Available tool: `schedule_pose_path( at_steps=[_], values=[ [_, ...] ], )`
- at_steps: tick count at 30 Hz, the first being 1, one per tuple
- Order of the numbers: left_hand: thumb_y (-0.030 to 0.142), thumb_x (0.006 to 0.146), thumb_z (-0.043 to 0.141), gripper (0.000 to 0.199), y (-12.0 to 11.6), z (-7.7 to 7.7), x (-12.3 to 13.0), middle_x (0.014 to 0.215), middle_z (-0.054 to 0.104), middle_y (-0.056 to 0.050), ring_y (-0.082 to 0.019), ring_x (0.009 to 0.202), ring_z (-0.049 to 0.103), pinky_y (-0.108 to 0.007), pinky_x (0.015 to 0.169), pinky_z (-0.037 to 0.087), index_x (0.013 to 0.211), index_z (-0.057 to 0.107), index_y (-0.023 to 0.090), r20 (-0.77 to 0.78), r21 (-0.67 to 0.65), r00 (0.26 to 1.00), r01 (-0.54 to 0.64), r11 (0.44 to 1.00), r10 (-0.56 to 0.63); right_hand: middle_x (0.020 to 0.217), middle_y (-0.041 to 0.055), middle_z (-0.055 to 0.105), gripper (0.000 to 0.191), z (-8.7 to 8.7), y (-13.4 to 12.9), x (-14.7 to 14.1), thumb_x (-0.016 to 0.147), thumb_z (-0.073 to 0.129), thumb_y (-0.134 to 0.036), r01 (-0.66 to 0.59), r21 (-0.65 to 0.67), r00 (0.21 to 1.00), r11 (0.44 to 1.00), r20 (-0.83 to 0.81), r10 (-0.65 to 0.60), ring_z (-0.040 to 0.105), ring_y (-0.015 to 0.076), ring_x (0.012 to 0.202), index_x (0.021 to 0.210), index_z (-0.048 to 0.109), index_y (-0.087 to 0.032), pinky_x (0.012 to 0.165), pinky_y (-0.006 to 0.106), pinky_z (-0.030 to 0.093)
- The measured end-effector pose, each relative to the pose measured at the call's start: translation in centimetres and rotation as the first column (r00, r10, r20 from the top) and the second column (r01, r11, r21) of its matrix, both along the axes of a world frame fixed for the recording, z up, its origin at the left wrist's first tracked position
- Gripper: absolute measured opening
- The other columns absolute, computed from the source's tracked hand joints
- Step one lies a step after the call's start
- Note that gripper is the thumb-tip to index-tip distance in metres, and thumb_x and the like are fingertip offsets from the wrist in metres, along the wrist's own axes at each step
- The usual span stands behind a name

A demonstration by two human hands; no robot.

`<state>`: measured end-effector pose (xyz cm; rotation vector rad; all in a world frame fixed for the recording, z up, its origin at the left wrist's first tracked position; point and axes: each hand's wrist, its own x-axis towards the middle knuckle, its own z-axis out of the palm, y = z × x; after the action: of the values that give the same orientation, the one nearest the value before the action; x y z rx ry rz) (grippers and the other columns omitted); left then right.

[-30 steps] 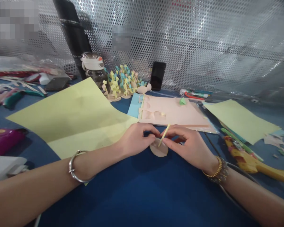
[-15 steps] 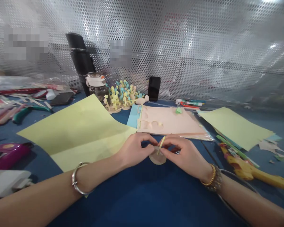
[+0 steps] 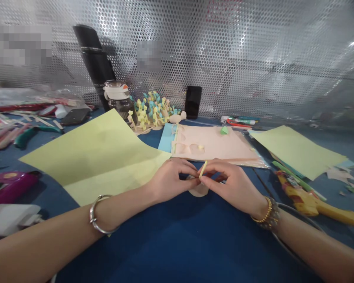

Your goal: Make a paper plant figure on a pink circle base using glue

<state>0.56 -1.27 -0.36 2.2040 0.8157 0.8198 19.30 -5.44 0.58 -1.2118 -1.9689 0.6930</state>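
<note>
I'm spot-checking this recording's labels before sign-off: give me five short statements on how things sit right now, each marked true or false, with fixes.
1. The right hand has the thin yellow strip at its fingers. True.
2. The phone lies flat. False: it stands upright before the perforated panel.
3. The silver bangle is on the same arm as the left hand. True.
4. The yellow-handled tool lies left of both hands. False: it lies to their right.
5. A green scrap sits on the pink sheet. True.
</note>
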Motion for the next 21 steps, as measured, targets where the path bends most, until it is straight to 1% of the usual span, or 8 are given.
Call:
schedule_pose_path(
  at_steps=[4,7,11,17,21],
  values=[
    [0.025,0.079,0.068,0.009,0.20,-0.17,-0.01,0.090,0.074,-0.003,-0.016,0.086,0.067,-0.027,0.078,0.051,0.079,0.075,0.022,0.016,-0.011,1.000,0.023,1.000,-0.023,0.094,0.0042,0.068,0.009,0.02,0.00,0.00,0.084,0.060,-0.020,0.016,-0.022,1.000,1.000,0.003,-0.016,0.065,0.0146,0.079,0.087,0.069,-0.021,0.063,0.025,0.054],
    [0.024,0.078,0.069,0.007,0.20,-0.28,-0.06,0.091,0.074,-0.003,-0.016,0.088,0.066,-0.027,0.079,0.050,0.080,0.075,0.022,0.015,-0.014,1.000,0.020,1.000,-0.019,0.094,0.0041,0.068,0.009,0.02,0.05,0.02,0.084,0.061,-0.023,0.033,-0.013,0.999,0.999,0.006,-0.033,0.064,0.0149,0.080,0.087,0.069,-0.021,0.064,0.025,0.054],
    [0.024,0.079,0.069,0.007,0.16,-0.29,-0.11,0.091,0.073,-0.002,-0.016,0.088,0.066,-0.027,0.080,0.050,0.079,0.075,0.023,0.003,-0.024,1.000,0.022,0.999,-0.022,0.093,0.0035,0.068,0.009,0.02,0.08,0.02,0.085,0.060,-0.023,0.024,-0.005,1.000,1.000,0.014,-0.024,0.063,0.0149,0.081,0.085,0.069,-0.022,0.065,0.025,0.052],
    [0.023,0.080,0.067,0.009,0.17,-0.20,-0.08,0.088,0.073,-0.003,-0.015,0.085,0.066,-0.026,0.078,0.050,0.077,0.075,0.020,-0.008,-0.006,0.999,0.051,0.999,-0.051,0.092,0.0025,0.068,0.011,0.07,0.08,-0.03,0.087,0.058,-0.023,0.015,-0.035,1.000,0.999,0.017,-0.015,0.063,0.0145,0.081,0.082,0.069,-0.022,0.063,0.024,0.051],
    [0.023,0.080,0.068,0.009,0.26,-0.33,-0.08,0.086,0.074,-0.003,-0.015,0.083,0.066,-0.027,0.077,0.049,0.076,0.075,0.020,-0.006,0.041,0.999,0.049,0.998,-0.049,0.091,0.0022,0.068,0.011,-0.03,0.09,-0.03,0.087,0.059,-0.024,0.029,-0.042,0.999,0.999,0.023,-0.029,0.062,0.0143,0.081,0.081,0.069,-0.022,0.063,0.023,0.050]
  ],
)
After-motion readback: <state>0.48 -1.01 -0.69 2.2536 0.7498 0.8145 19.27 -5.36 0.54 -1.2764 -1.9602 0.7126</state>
